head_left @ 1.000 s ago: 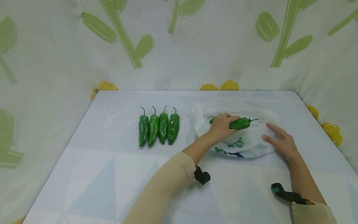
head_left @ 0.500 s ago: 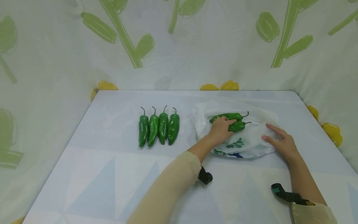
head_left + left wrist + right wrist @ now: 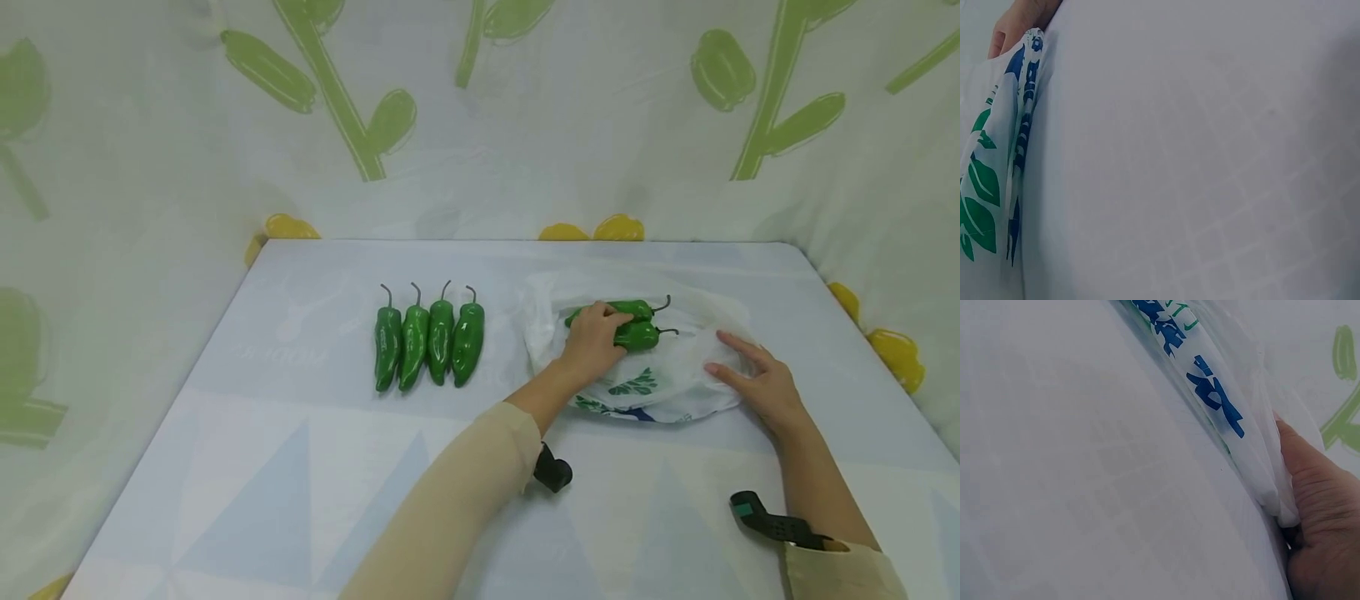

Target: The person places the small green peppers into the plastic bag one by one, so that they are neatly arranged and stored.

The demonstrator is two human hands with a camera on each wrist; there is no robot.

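Note:
Two glossy green peppers lie side by side on a white plastic bag (image 3: 690,379) with green leaf prints and blue marks. My left hand (image 3: 591,342) has its fingers round the nearer green pepper (image 3: 639,337), covering its tip end. The farther pepper (image 3: 637,308) lies just behind, partly covered by the same hand. At the bag's right side, my right hand (image 3: 763,385) rests with thumb and forefinger spread apart on the plastic. In the right wrist view, the right thumb (image 3: 1316,475) lies against the bunched bag edge (image 3: 1266,481).
Several more green peppers (image 3: 429,346) lie in a neat row left of the bag, stems pointing away. Everything is on a pale table (image 3: 247,467) with faint blue triangles. Behind it hangs a patterned cloth (image 3: 585,125).
My left hand has lowered its pepper and drawn it slightly left and nearer, beside the other pepper, which shows more of itself now. My right hand stays in place.

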